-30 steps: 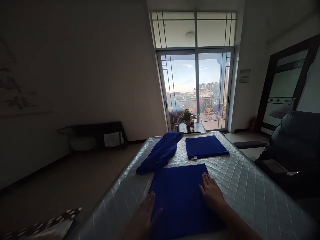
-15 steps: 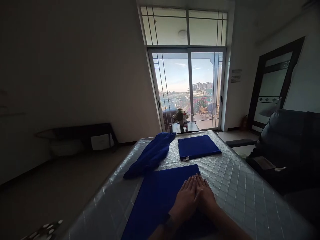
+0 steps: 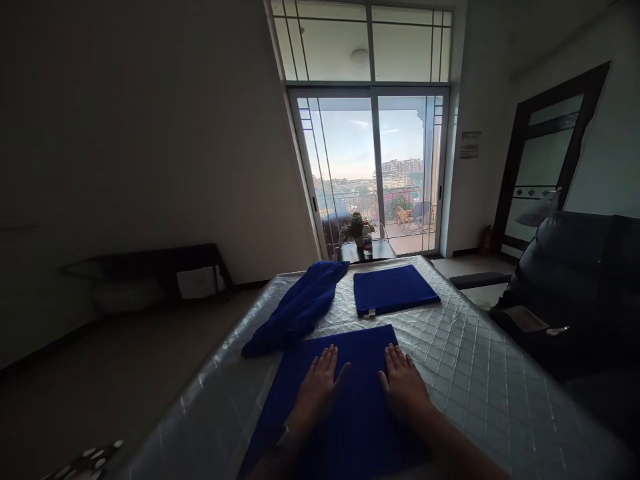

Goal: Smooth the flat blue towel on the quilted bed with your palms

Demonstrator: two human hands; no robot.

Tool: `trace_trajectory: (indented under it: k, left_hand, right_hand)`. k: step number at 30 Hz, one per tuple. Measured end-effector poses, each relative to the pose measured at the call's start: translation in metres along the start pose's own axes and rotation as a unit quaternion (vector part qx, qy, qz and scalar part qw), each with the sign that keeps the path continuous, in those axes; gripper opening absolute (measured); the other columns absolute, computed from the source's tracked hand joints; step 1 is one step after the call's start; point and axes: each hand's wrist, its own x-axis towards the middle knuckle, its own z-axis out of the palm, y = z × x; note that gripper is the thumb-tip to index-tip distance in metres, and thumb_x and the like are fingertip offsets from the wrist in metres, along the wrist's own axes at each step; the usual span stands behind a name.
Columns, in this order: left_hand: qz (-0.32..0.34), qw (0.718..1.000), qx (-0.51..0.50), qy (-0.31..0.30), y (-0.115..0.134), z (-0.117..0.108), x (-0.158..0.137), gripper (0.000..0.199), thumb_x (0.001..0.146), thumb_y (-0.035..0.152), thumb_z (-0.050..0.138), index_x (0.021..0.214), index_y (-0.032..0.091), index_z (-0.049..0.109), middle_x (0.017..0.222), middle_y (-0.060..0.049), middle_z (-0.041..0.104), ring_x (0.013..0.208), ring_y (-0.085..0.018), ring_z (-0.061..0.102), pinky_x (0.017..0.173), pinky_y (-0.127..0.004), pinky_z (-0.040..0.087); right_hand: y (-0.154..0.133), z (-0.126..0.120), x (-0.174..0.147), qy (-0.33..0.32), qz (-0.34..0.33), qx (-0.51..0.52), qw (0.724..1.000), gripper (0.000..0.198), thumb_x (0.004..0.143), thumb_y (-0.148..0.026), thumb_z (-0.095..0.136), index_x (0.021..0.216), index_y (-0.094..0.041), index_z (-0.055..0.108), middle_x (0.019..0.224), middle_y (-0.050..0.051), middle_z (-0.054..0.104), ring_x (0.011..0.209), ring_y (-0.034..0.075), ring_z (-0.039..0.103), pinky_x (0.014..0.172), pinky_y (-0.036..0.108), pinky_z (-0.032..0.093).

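A blue cloth point(image 3: 357, 417) lies spread flat in front of me, its near end running out of view. My left hand point(image 3: 320, 385) rests palm down on its left part, fingers stretched out and thumb apart. On the cloth's right edge lies my right hand point(image 3: 404, 380), also flat and holding nothing. Beyond it sits a neatly folded blue cloth point(image 3: 397, 290) with a small white tag at its near left corner. To the left, a crumpled blue cloth point(image 3: 300, 310) stretches along the table and touches the top left of the flat one.
All the cloths lie on a table with a silvery quilted cover point(image 3: 480, 373). Behind it stands a small dark table point(image 3: 385, 251) with a potted plant point(image 3: 356, 227) and a bottle point(image 3: 367, 239). A dark armchair point(image 3: 575, 267) is at the right.
My left hand has slid leftward across the flat cloth, away from my right hand, so the two now lie apart. My right hand stays near the right edge. The view has shifted slightly.
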Motion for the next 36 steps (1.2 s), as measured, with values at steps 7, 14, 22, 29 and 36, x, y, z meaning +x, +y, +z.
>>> trace_trajectory:
  k: [7,14,22,29,36]
  left_hand:
    - [-0.034,0.999,0.01,0.016,-0.029,0.003,-0.009,0.073,0.103,0.06,0.018,0.157,0.013,0.035,0.165,-0.014,0.036,0.153,-0.027,0.032,0.125,-0.052,0.031]
    - [-0.021,0.999,0.025,0.02,-0.026,0.001,-0.01,0.073,0.104,0.057,0.016,0.156,0.011,0.037,0.164,-0.015,0.038,0.154,-0.027,0.032,0.125,-0.049,0.03]
    - [-0.055,0.998,-0.012,-0.01,-0.016,-0.018,-0.013,0.084,0.1,0.066,0.012,0.157,0.008,0.033,0.166,-0.014,0.033,0.155,-0.027,0.027,0.127,-0.047,0.026]
    - [-0.072,0.997,-0.026,-0.003,-0.032,-0.019,-0.016,0.083,0.1,0.066,0.012,0.157,0.011,0.035,0.165,-0.015,0.035,0.155,-0.028,0.029,0.126,-0.048,0.027]
    - [-0.088,0.996,-0.013,0.016,-0.054,-0.011,-0.015,0.082,0.101,0.062,0.011,0.156,0.006,0.035,0.163,-0.02,0.037,0.154,-0.032,0.032,0.125,-0.052,0.029]
  right_hand:
    - [-0.001,-0.002,-0.001,-0.008,-0.001,-0.006,1.0,0.07,0.102,-0.046,0.019,0.16,-0.008,0.019,0.169,0.009,0.014,0.157,0.021,0.008,0.128,0.041,0.008]
    - [-0.003,-0.002,0.001,-0.01,0.002,-0.029,1.0,0.07,0.102,-0.049,0.018,0.16,-0.008,0.021,0.169,0.008,0.016,0.157,0.02,0.009,0.128,0.039,0.008]
    - [0.0,0.002,0.004,-0.012,0.004,-0.063,0.998,0.071,0.102,-0.05,0.017,0.16,-0.009,0.019,0.17,0.007,0.015,0.158,0.019,0.009,0.128,0.039,0.009]
    - [-0.003,0.004,0.004,-0.022,0.011,-0.082,0.996,0.072,0.102,-0.049,0.014,0.161,-0.008,0.017,0.171,0.007,0.013,0.158,0.019,0.006,0.127,0.039,0.008]
    - [-0.008,-0.008,0.007,-0.054,0.009,-0.114,0.992,0.07,0.102,-0.047,0.018,0.16,-0.009,0.021,0.17,0.01,0.015,0.157,0.022,0.011,0.126,0.043,0.01]
